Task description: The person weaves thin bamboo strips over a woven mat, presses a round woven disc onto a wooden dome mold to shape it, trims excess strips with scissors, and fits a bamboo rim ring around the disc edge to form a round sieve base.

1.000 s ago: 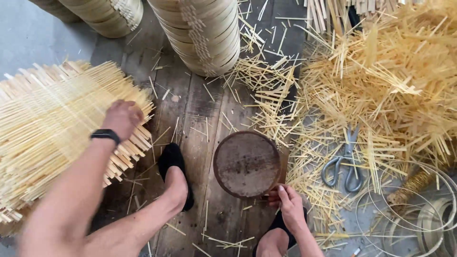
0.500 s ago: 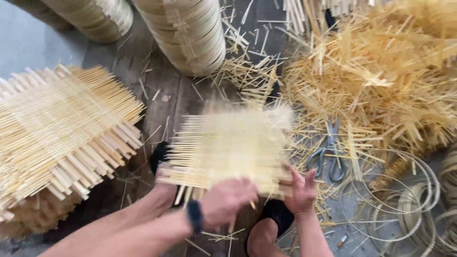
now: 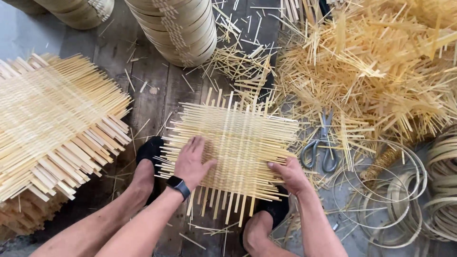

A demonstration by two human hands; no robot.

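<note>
The head camera looks down on a dark plank floor [image 3: 157, 95] littered with thin bamboo offcuts; at the upper left the planks give way to a smooth grey surface. A square woven bamboo mat [image 3: 233, 147] lies flat in the middle of the floor, between the person's two black shoes. The left hand [image 3: 191, 162] rests palm down on the mat's near left part, fingers spread wide and holding nothing; a black wristwatch [image 3: 178, 184] sits on that wrist. The right hand [image 3: 291, 175] grips the mat's near right edge, thumb on top, fingers curled under the strips. A tall stack of similar woven mats [image 3: 57, 123] fills the left side. Stacked bamboo hoops [image 3: 178, 28] stand at the top centre, a loose heap of bamboo strips [image 3: 376, 66] spreads across the upper right, scissors [image 3: 321, 145] lie just right of the mat, and coiled bamboo bands [image 3: 404, 190] lie at the lower right.

One second ago a round dark block stood where the mat now lies, and the left hand was on the stack; half a second ago the mat was blurred in motion.
</note>
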